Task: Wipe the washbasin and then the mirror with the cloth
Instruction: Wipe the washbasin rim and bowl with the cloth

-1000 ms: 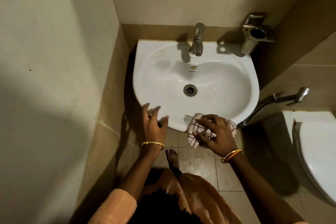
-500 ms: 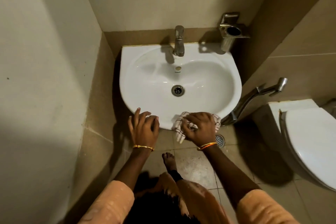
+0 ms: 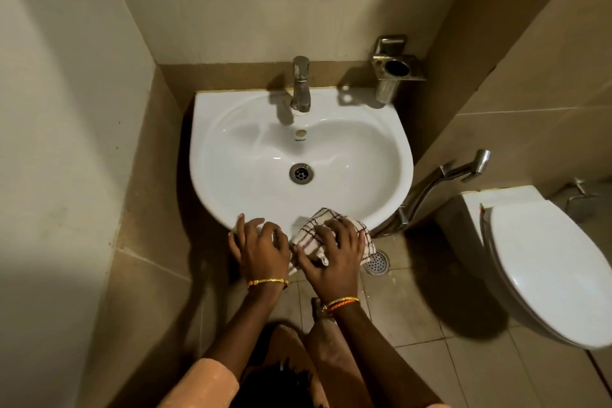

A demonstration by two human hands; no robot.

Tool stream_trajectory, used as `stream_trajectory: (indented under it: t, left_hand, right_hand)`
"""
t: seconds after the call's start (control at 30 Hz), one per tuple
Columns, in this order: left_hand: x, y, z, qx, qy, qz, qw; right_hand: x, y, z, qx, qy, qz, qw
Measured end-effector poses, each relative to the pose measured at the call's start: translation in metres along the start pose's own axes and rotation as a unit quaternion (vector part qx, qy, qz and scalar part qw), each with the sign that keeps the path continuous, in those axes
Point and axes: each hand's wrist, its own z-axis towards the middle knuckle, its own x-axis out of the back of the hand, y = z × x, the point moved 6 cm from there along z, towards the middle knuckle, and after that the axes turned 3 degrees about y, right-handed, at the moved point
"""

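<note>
Pressing down on the checked cloth (image 3: pixel 331 235), the right hand (image 3: pixel 337 252) lay spread over it at the front rim of the white washbasin (image 3: pixel 381 142), fingers bent over the bunched fabric and thumb along its near edge, so that the cloth sat draped across the lip with part of it hanging below toward the floor. Just beside it, the left hand (image 3: pixel 261 248) rested on the same front rim, its fingers loosely curved over the edge and holding nothing that could be seen; whether the fingertips actually hooked under the lip was hard to tell from above. Both wrists wore thin gold bangles. The bowl was bare and glossy, with the drain (image 3: pixel 301 173) at its centre and a metal tap (image 3: pixel 300 83) standing upright at the back edge. A metal holder (image 3: pixel 394 69) was fixed to the wall behind the basin's right corner. A hand sprayer (image 3: pixel 463 169) hung on the right wall, between the basin and the white toilet (image 3: pixel 546 262), and a round floor drain (image 3: pixel 377 262) showed just beside the right hand
</note>
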Motion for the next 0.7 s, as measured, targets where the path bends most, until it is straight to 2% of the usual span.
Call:
stream_trajectory:
  t: [0.07, 0.13, 0.2, 0.3, 0.37, 0.47, 0.57, 0.7]
  left_hand:
    - [-0.005, 0.013, -0.01, -0.05, 0.0, -0.005, 0.999]
    - [-0.005, 0.017, -0.011, -0.062, 0.013, 0.0, 0.998]
    - [-0.005, 0.019, -0.008, -0.031, 0.022, 0.011, 0.999]
    - [-0.011, 0.026, -0.009, 0.044, -0.004, 0.038, 0.998]
    - [-0.018, 0.036, -0.013, 0.071, -0.022, 0.053, 0.996]
    - [-0.029, 0.05, -0.02, 0.067, -0.02, 0.051, 0.996]
    - [-0.041, 0.073, -0.024, 0.048, -0.015, 0.019, 0.999]
    - [-0.066, 0.1, -0.017, 0.034, -0.061, -0.042, 0.997]
  right_hand:
    - [0.004, 0.011, 0.009, 0.039, -0.025, 0.001, 0.999]
    - [0.015, 0.033, 0.025, 0.069, -0.044, 0.003, 0.997]
    - [0.03, 0.065, 0.049, 0.066, -0.045, 0.012, 0.997]
    - [0.046, 0.121, 0.097, -0.017, -0.057, 0.05, 0.997]
    - [0.049, 0.145, 0.129, -0.043, -0.067, 0.071, 0.994]
    - [0.044, 0.148, 0.138, -0.065, -0.049, 0.082, 0.993]
    - [0.039, 0.125, 0.105, -0.105, -0.008, 0.114, 0.988]
    - [0.036, 0.113, 0.08, -0.082, 0.02, 0.168, 0.982]
